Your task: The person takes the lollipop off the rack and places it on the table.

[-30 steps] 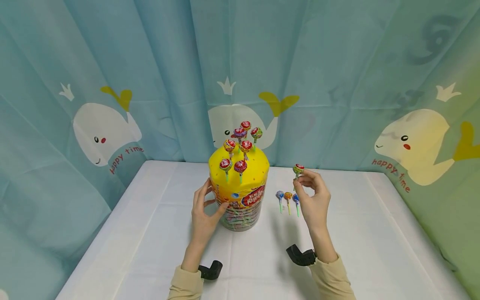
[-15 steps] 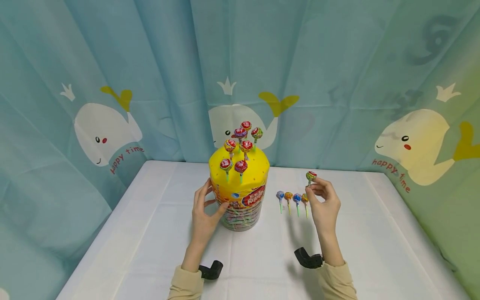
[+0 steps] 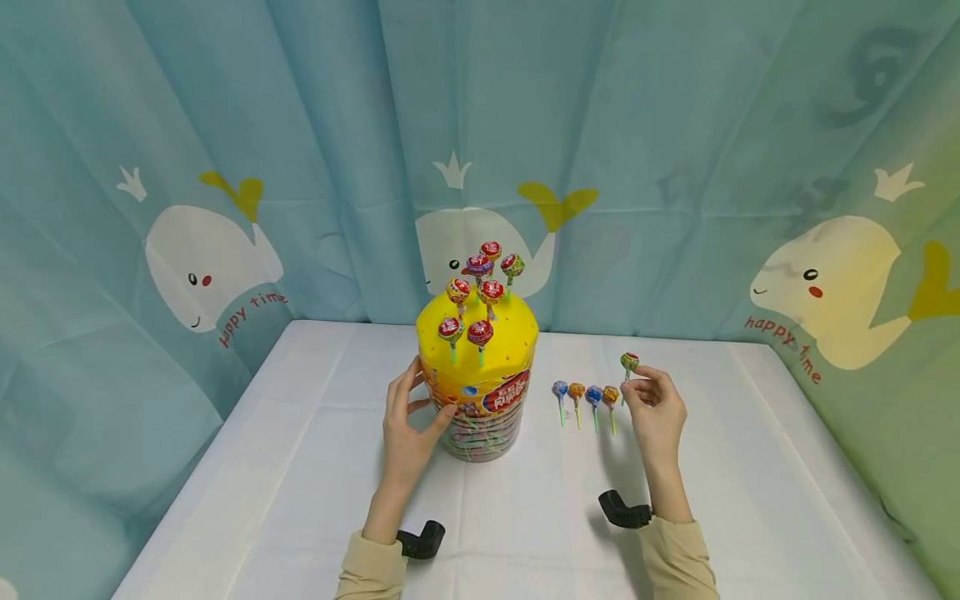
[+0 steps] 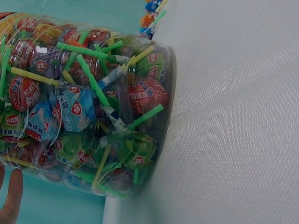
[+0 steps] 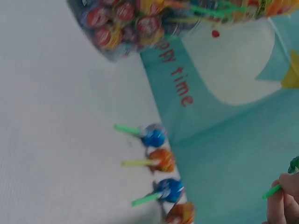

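Observation:
A clear tub (image 3: 477, 400) full of wrapped lollipops (image 4: 88, 107) stands mid-table under a yellow lid (image 3: 480, 337) with several lollipops (image 3: 482, 287) stuck upright in it. My left hand (image 3: 408, 421) holds the tub's left side, fingers and thumb wrapped around it. My right hand (image 3: 654, 407) pinches the green stick (image 5: 271, 191) of a green-and-red lollipop (image 3: 629, 362), just right of a row of several lollipops (image 3: 585, 398) lying on the white table (image 3: 300, 483). That row (image 5: 161, 179) also shows in the right wrist view.
A blue whale-print curtain (image 3: 675, 167) encloses the table at the back and both sides. Black wrist camera mounts (image 3: 423, 537) sit at both sleeves near the front edge.
My right hand has carried the held lollipop rightward and lower, past the row on the table. A fourth lollipop of the row has come into view. The left hand has stayed on the tub.

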A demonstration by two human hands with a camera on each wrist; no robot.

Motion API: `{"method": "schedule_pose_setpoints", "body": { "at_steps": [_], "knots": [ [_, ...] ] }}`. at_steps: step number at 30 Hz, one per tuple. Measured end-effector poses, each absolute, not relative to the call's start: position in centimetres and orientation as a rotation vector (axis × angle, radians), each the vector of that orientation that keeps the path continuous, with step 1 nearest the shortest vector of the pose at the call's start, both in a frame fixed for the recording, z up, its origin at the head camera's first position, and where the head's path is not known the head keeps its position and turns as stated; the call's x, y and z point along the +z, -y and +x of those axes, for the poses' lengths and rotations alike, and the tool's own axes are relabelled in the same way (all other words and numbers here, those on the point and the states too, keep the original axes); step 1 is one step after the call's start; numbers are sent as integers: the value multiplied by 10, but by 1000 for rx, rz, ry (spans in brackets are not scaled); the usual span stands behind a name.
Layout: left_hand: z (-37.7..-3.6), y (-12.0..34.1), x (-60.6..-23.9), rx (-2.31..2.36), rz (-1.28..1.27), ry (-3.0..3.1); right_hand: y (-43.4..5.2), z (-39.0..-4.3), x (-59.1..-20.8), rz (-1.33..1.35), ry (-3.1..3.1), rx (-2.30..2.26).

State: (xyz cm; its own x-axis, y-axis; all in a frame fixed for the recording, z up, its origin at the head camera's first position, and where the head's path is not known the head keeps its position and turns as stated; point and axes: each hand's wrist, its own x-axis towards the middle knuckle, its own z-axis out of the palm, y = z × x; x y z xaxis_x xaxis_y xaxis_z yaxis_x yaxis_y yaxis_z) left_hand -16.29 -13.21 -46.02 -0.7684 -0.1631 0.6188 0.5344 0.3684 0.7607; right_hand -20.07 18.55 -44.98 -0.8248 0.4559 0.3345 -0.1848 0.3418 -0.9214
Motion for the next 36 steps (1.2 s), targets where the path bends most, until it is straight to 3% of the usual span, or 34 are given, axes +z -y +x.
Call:
{"method": "schedule_pose_setpoints", "body": {
  "at_steps": [11,36],
  "knots": [
    [-163,133,-462,-1453,-317,2010,-199,-206,-473,-389,2126,1514],
    [-162,132,-459,-1438,-313,2016,-214,-206,-489,-508,2383,1350]
  ]
}}
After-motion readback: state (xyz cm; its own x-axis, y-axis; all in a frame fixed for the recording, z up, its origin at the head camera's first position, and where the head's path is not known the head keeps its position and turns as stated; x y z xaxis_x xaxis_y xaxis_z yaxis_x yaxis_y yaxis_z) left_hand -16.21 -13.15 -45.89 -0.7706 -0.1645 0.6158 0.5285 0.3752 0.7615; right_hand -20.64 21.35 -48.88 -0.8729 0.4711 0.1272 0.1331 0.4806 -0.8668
